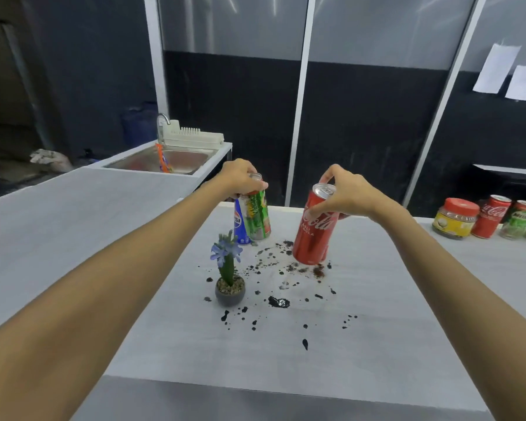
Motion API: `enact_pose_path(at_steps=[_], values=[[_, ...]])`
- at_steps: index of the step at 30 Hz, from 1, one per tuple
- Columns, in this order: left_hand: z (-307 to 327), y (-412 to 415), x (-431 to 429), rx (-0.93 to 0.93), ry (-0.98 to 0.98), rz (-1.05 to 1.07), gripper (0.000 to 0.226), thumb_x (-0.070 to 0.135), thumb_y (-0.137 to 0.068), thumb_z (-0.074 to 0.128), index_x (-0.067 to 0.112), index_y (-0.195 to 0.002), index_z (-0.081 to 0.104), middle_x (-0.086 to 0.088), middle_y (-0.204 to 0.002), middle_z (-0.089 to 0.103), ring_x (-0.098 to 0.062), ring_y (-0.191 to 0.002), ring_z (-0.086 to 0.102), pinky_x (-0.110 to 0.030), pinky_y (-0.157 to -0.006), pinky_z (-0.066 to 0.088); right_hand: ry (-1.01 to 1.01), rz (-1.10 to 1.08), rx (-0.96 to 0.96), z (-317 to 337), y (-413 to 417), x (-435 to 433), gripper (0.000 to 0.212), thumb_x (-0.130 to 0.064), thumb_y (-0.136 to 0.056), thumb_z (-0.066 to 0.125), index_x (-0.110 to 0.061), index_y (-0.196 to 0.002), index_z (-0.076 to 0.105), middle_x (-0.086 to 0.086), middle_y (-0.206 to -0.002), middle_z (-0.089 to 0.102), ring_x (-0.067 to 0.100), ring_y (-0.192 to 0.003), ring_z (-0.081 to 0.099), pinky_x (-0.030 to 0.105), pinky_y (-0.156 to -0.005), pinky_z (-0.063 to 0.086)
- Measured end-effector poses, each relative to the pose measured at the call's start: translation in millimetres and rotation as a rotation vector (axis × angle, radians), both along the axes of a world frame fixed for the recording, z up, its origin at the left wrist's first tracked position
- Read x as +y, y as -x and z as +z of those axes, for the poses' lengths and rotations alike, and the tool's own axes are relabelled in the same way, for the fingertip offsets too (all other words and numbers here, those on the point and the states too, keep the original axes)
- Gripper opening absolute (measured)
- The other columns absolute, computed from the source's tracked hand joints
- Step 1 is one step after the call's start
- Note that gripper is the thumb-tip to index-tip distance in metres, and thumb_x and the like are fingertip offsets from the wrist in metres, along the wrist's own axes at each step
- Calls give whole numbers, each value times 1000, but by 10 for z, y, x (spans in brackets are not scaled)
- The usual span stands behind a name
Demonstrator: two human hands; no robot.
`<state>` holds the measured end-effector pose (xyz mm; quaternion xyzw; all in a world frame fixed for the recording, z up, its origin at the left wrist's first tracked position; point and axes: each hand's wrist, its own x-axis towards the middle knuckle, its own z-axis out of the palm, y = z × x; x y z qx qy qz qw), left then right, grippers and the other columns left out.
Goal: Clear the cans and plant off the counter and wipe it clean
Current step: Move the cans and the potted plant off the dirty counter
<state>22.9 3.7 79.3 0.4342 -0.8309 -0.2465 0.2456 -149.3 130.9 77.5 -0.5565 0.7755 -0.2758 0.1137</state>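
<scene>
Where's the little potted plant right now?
In the head view, the potted plant stands left of centre on the counter, just nearer the camera than the blue can, dark spills to its right.

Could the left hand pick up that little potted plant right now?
Probably not yet. The left hand grips the tops of the blue can and green can. The potted plant stands free close by, so only the full grip hinders it.
</scene>
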Motion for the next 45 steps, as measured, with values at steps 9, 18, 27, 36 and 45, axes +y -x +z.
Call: enact_pose_path(at_steps=[9, 18, 27, 36, 45], values=[[139, -875, -361, 148, 154, 305, 35, 24, -88, 57, 15, -122, 56, -10, -130, 53, -27, -118, 49, -32, -88, 44, 384, 104, -49, 252, -893, -630, 55, -30, -64, 81, -20, -101, 42, 0, -96, 54, 17, -83, 58, 22, -59, 47], [-253, -2051, -1299, -74, 112, 440, 33, 23, -86, 61, 15, -118, 59, -12, -133, 52, -30, -123, 47, -39, -99, 43, 211, 256, -213, 164, -1973, -1622, 62, -26, -62, 84, -14, -112, 49, 4, -104, 54, 24, -93, 62, 40, -74, 59], [-740, -2787, -2263, -133, -24, 442, 34, 23, -86, 62, 17, -118, 57, -12, -130, 54, -30, -117, 52, -37, -90, 48, 58, 282, -150, -529, -2892, -2851, 62, -28, -63, 83, -14, -111, 47, 12, -116, 59, 28, -101, 60, 35, -78, 54], [-1105, -3051, -2818, -186, -35, 364, 36, 23, -86, 61, 16, -121, 55, -16, -127, 51, -31, -115, 52, -35, -90, 47, 19, 223, -84, -1102, -3255, -3692, 62, -26, -65, 82, -15, -113, 44, 13, -117, 57, 32, -99, 58, 45, -81, 54], [-1157, -3084, -2943, -179, -81, 369, 40, 28, -82, 64, 22, -120, 55, -12, -127, 48, -29, -115, 51, -36, -90, 47, -117, 286, -24, -1158, -3213, -3918, 76, -29, -65, 82, -18, -125, 37, 14, -129, 48, 33, -112, 53, 44, -89, 51]])
